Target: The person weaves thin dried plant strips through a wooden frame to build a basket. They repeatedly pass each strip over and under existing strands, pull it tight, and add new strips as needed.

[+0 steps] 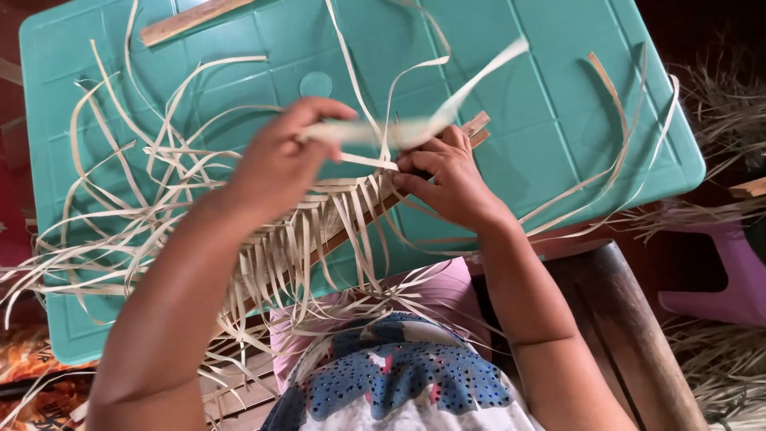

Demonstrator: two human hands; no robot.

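Over the teal plastic table [558, 120], her left hand [279, 164] pinches a pale leaf strip [447, 108], pulling it taut. Her right hand [451, 179] presses fingers closed on the woven strip edging [319, 231] along a wooden slat [479, 128].

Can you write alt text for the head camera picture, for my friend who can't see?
Two hands, left hand and right hand, weave pale leaf strips along a wooden stick over a teal table.

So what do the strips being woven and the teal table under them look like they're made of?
The strips in the left hand and right hand look like dried palm leaf or split cane: pale, matte, thin, curling. The teal table looks like moulded plastic: uniform colour, slight sheen, ribbed panels.
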